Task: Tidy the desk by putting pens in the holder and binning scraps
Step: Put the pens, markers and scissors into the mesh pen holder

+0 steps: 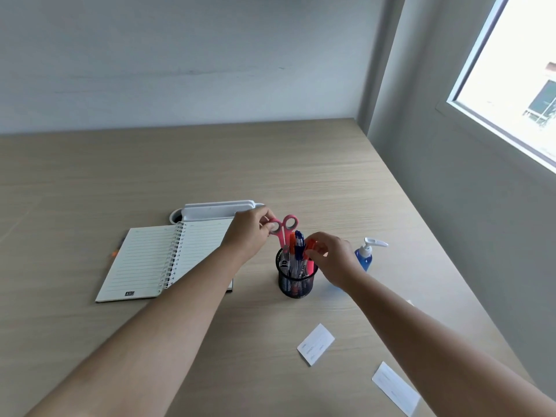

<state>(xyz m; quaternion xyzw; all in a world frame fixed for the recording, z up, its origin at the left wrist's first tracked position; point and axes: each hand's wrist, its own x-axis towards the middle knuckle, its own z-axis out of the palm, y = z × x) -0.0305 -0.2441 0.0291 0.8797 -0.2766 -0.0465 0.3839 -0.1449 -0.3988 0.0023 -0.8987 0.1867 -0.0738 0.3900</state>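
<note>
A black mesh pen holder point(295, 282) stands mid-desk with several pens, a blue pen point(299, 242) among them. Pink-handled scissors point(288, 224) stand blades-down in it. My left hand point(251, 233) pinches the scissors' left handle loop. My right hand point(329, 258) is closed on an orange highlighter point(310, 254) whose lower end is inside the holder. Two white paper scraps lie on the desk nearer me: one point(316, 344) in front of the holder, another point(395, 388) at the lower right.
An open spiral notebook point(150, 260) lies left of the holder, partly under my left forearm. A white tray point(210, 210) and a round cable hole point(176, 216) sit behind it. A blue pump bottle point(365, 254) stands right of the holder. The desk's right edge meets the wall.
</note>
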